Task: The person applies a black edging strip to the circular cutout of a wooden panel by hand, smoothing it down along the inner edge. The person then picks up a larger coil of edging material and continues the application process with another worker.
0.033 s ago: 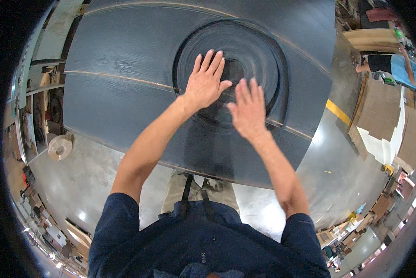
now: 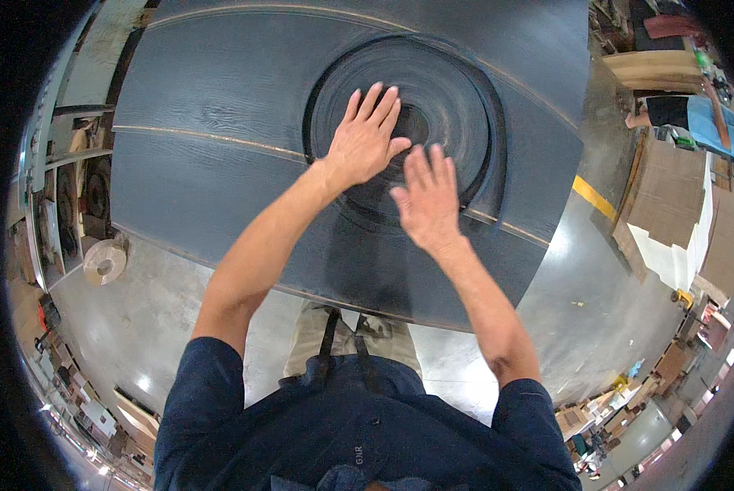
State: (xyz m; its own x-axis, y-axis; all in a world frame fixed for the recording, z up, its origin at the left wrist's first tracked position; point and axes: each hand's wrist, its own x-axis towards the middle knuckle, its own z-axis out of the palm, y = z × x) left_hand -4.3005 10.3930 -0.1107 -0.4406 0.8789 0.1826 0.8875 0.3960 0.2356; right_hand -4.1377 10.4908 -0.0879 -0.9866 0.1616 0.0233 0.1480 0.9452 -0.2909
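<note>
A dark, tightly wound coil of thin strip [image 2: 453,94] lies flat on a stack of dark wood-grain panels [image 2: 211,94]. Its rings circle a dark centre, and a loose outer turn curves away around the right side. My left hand [image 2: 363,139] is spread over the coil's left part, fingers stretched out. Over the near right part, my right hand [image 2: 428,200] is held flat with its fingers extended and slightly blurred. Neither hand grips anything. Whether each palm presses on the coil or hovers just above it is hard to make out.
A pale roll of strip [image 2: 105,262] sits on the floor to the left, beside a shelf [image 2: 64,204] of stored pieces. Flattened cardboard [image 2: 670,192] is stacked at the right, near a person in blue [image 2: 723,127]. A yellow stripe [image 2: 594,196] marks the floor.
My right hand has shifted slightly left and nearer to me. My left hand has barely moved over the coil.
</note>
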